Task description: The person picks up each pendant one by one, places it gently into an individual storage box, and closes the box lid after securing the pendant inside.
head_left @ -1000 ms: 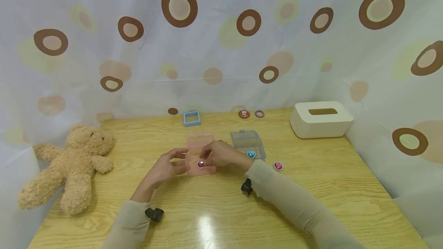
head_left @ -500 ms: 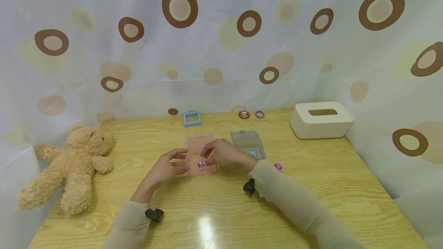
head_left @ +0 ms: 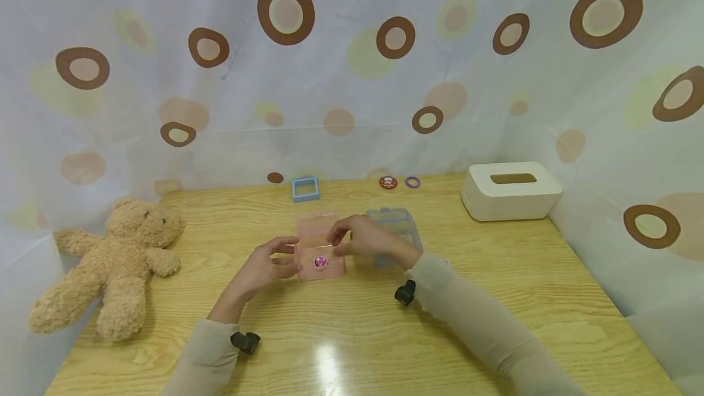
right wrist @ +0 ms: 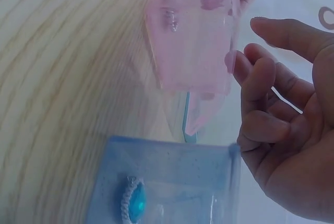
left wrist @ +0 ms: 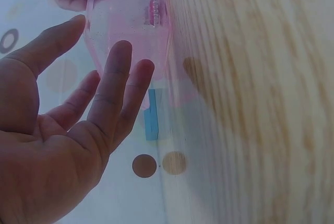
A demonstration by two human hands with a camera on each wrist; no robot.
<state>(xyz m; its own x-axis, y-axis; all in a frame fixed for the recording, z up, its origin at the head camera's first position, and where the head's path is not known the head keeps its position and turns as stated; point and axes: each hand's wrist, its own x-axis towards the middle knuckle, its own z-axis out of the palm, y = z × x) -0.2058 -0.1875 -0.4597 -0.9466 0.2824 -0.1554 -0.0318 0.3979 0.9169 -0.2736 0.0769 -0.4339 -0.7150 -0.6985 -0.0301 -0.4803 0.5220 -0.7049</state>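
Observation:
A clear pink box (head_left: 308, 252) stands with its lid up, a pink heart-shaped gem (head_left: 321, 262) inside it. My left hand (head_left: 269, 264) rests lightly against the box's left side, fingers spread. At the right rim, my right hand (head_left: 368, 238) holds nothing; its fingers are loosely bent and the thumb stands apart. Behind that hand is a clear blue box (head_left: 415, 237) with a raised lid. The right wrist view shows a blue gem (right wrist: 136, 202) inside it, hidden in the head view. My right sleeve covers most of another pink gem (head_left: 446, 261).
A teddy bear (head_left: 121, 267) lies at the left. Along the back sit a blue square frame (head_left: 305, 197), a red round badge (head_left: 388, 183) and a purple ring (head_left: 412, 182). A white tissue box (head_left: 511, 200) stands at the back right of the wooden table (head_left: 330, 335).
My right hand has drawn up and to the right from the pink gem, which stays in the pink box. Its forearm now hides the blue gem. My left hand has stayed put.

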